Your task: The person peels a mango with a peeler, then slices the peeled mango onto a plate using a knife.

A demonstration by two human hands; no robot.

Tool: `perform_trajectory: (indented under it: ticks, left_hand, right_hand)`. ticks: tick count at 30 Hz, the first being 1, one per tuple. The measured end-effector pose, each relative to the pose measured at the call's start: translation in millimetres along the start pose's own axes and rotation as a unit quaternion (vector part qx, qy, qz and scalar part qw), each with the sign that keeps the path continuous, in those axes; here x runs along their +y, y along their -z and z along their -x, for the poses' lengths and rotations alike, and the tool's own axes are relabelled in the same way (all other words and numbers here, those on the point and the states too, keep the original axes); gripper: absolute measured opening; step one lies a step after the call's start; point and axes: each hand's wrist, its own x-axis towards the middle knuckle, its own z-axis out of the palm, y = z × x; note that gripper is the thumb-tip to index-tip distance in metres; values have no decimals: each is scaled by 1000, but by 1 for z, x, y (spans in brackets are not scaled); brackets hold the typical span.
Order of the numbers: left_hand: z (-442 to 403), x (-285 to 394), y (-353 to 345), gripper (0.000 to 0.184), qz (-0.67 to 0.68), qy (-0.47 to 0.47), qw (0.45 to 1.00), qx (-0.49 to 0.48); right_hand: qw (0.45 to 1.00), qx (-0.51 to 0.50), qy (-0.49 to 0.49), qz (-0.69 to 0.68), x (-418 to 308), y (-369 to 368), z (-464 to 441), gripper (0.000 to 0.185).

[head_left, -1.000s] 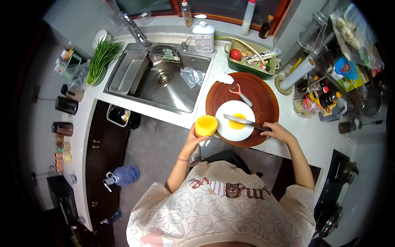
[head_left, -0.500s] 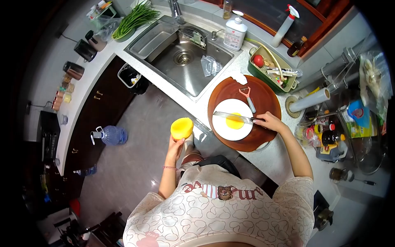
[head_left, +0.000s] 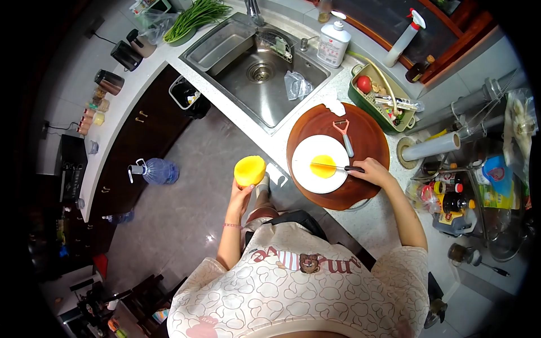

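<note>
My left hand [head_left: 242, 193] is closed around the lower end of a peeled yellow mango [head_left: 249, 171], held up over the floor in front of the counter. My right hand [head_left: 372, 171] grips the black handle of a knife [head_left: 354, 169]. Its blade reaches left over a yellow mango slice [head_left: 323, 167] on a white plate [head_left: 305, 149]; whether blade and slice touch, I cannot tell. Beneath the plate is a round brown cutting board [head_left: 369, 132]. A peeler [head_left: 345, 138] with an orange head and grey handle lies on the board beyond the plate.
The steel sink [head_left: 236, 93] holds a crumpled plastic bag [head_left: 297, 85]. Behind the board stands a green basket [head_left: 367, 102] with a tomato [head_left: 364, 84]. Bottles [head_left: 453, 201] crowd a rack at right. A bin [head_left: 189, 97] and a water jug [head_left: 158, 171] stand at left.
The knife blade has turned from lying broad side up across the plate to edge-on over the slice. Both hands keep their grips, and the whole view has shifted slightly.
</note>
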Motion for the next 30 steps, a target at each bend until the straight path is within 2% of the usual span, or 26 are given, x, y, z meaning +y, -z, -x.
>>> perform_trajectory:
  ticks: [21,30]
  left_hand:
    - [-5,0,-4,69,-27,22,999,-4]
    - [-9,1,-5,70,-33,32,999,-8]
  right_hand:
    - [999,24,6,32,12,-9,-1,34]
    - [1000,25,-2,5,8,-13,-6,33]
